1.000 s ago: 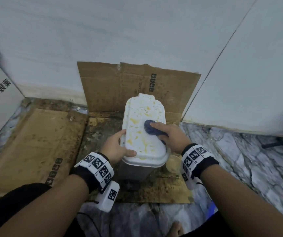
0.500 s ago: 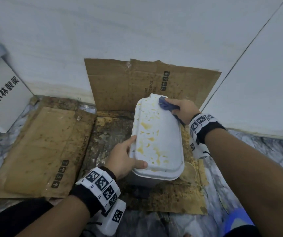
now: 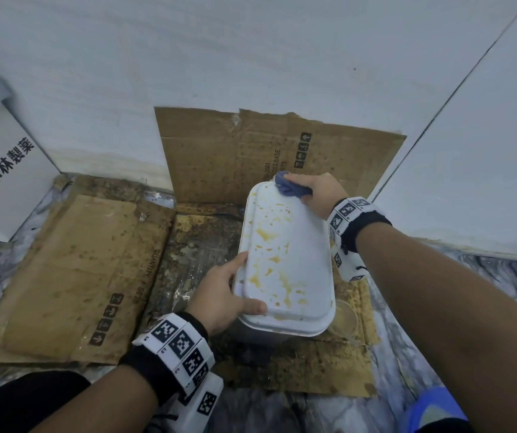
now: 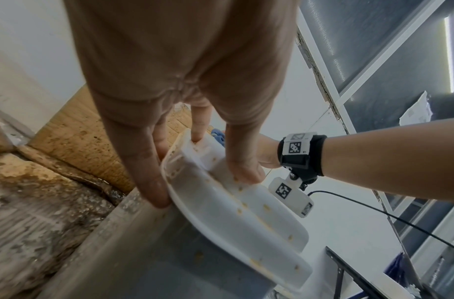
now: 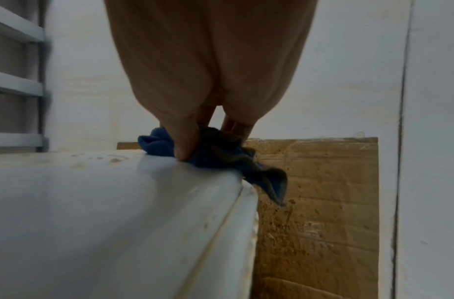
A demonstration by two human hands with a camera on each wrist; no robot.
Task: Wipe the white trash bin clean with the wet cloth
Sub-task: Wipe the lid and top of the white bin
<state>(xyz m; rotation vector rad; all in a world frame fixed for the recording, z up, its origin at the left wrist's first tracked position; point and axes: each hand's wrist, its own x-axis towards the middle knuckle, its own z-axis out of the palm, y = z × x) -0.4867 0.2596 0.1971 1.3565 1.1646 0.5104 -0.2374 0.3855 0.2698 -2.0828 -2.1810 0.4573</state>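
The white trash bin (image 3: 294,264) stands on stained cardboard, its lid (image 4: 236,212) spattered with yellow-brown marks. My left hand (image 3: 222,295) grips the lid's near left corner, thumb on top and fingers under the rim. My right hand (image 3: 319,192) holds the bunched blue cloth (image 3: 288,187) and presses it on the lid's far right corner. In the right wrist view the blue cloth (image 5: 215,155) sits under my fingers at the lid's edge (image 5: 169,194), one end hanging over the side.
Stained cardboard (image 3: 63,276) covers the floor and leans on the wall (image 3: 251,57) behind the bin. A white printed box (image 3: 4,176) stands at the left. A clear plastic cup (image 3: 344,317) lies right of the bin. Marble floor (image 3: 469,276) shows at the right.
My right hand slid the cloth from the lid's right middle up to its far corner. The left hand kept its hold on the near corner.
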